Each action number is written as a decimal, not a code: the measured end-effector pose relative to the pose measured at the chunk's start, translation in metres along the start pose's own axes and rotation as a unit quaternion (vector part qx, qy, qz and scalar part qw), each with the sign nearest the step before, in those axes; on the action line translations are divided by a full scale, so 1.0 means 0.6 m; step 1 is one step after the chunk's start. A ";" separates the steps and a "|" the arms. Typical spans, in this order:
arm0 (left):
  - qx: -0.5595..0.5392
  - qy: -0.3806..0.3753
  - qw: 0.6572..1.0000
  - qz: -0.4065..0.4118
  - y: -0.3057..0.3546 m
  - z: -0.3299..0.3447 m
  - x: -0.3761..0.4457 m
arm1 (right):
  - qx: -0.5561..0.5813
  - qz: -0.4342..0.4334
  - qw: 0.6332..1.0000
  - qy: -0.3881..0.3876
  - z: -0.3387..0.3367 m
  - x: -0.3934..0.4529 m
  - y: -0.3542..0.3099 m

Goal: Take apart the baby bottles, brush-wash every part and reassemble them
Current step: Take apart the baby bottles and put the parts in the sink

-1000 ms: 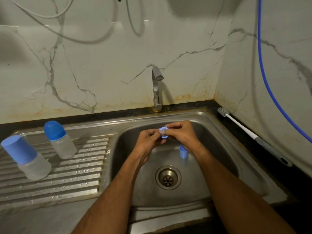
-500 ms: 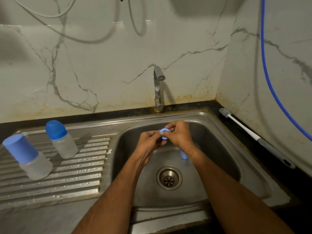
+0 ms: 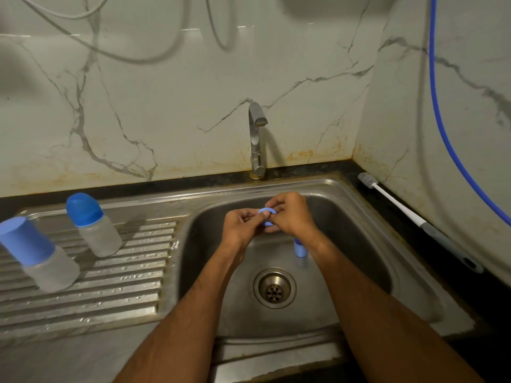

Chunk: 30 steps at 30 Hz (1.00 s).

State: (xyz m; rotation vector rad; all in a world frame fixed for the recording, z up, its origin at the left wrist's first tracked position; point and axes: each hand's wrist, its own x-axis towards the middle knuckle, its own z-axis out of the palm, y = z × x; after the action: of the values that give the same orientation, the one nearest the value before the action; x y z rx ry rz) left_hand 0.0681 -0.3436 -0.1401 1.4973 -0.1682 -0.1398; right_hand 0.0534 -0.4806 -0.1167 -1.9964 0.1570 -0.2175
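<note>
Over the sink basin (image 3: pixel 359 244), my left hand (image 3: pixel 240 228) and my right hand (image 3: pixel 290 214) together pinch a small blue screw ring (image 3: pixel 266 215) with a clear teat in it. My fingers hide most of the ring. A blue cap (image 3: pixel 299 248) stands on the basin floor just under my right wrist. Two assembled baby bottles with blue caps stand on the ribbed drainboard at left: one (image 3: pixel 92 225) nearer the basin, one (image 3: pixel 38 255) at the far left edge. A white-handled bottle brush (image 3: pixel 414 217) lies on the dark counter at right.
The tap (image 3: pixel 255 139) stands behind the basin, and I see no water running. The drain (image 3: pixel 274 288) sits in the basin's middle. A blue hose (image 3: pixel 442 120) hangs along the right wall. Marble walls close in the back and right.
Both hands have stayed over the basin and keep turning the blue ring between their fingers; it now shows more edge-on. The view has shifted slightly.
</note>
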 end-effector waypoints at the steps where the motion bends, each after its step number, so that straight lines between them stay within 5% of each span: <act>1: 0.011 0.003 1.000 0.005 -0.003 0.001 0.002 | 0.008 0.002 1.000 -0.022 -0.006 0.000 0.000; 6: 0.039 0.036 0.999 -0.011 -0.021 -0.005 0.010 | 0.037 0.005 0.992 -0.119 -0.019 0.002 0.019; 12: -0.071 0.001 0.993 -0.092 -0.023 -0.002 0.003 | -0.159 -0.108 0.980 -0.059 0.000 -0.010 0.021; 17: -0.174 -0.011 0.970 -0.168 -0.016 -0.018 0.008 | -0.060 -0.065 0.995 -0.041 -0.009 -0.011 0.019; 23: -0.145 0.039 0.973 -0.173 -0.011 -0.017 0.014 | 0.097 0.029 0.993 -0.065 -0.015 -0.008 0.018; 30: -0.145 0.060 0.975 -0.157 -0.023 -0.018 0.015 | 0.055 0.087 0.994 0.023 -0.019 0.009 0.035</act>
State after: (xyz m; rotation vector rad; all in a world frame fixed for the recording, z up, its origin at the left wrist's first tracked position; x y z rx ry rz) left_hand 0.0795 -0.3356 -0.1546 1.2263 0.1820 -0.3132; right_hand 0.0559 -0.5002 -0.1304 -1.8578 0.3402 -0.1568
